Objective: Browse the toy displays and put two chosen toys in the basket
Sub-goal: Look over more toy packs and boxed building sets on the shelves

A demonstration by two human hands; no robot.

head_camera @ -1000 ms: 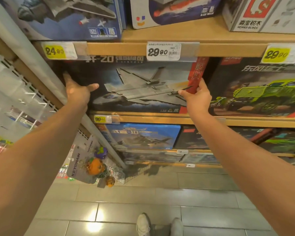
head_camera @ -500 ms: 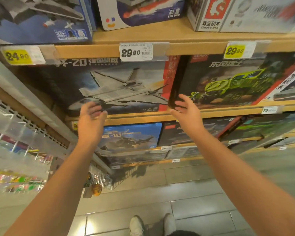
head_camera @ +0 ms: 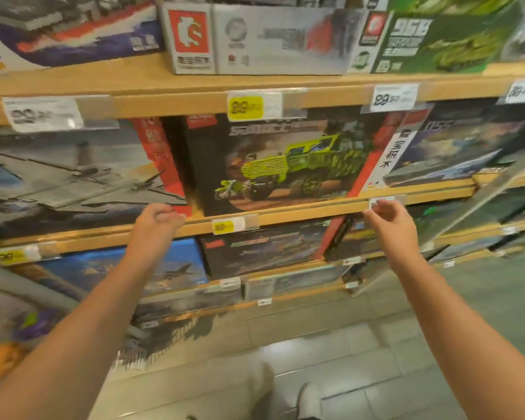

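Observation:
A dark box picturing a green armoured truck (head_camera: 285, 165) stands on the middle shelf (head_camera: 300, 211), between my two raised hands. To its left stands the grey fighter-jet box (head_camera: 73, 177). My left hand (head_camera: 158, 219) hovers before the shelf edge under the jet box's right corner, with its fingers curled in and nothing held. In front of a small price tag at the shelf edge, my right hand (head_camera: 388, 221) is loosely curled and empty. No basket is in view.
A warship box (head_camera: 455, 147) stands right of the truck box. More toy boxes fill the top shelf (head_camera: 279, 40) and the lower shelves, among them a blue jet box (head_camera: 176, 268). Yellow and white price tags line the shelf edges. Grey floor tiles and my shoe (head_camera: 308, 398) show below.
Both hands have let go of the jet box and drawn back. The view has swung right, so the green truck box now sits between the hands. The left fingers have curled in.

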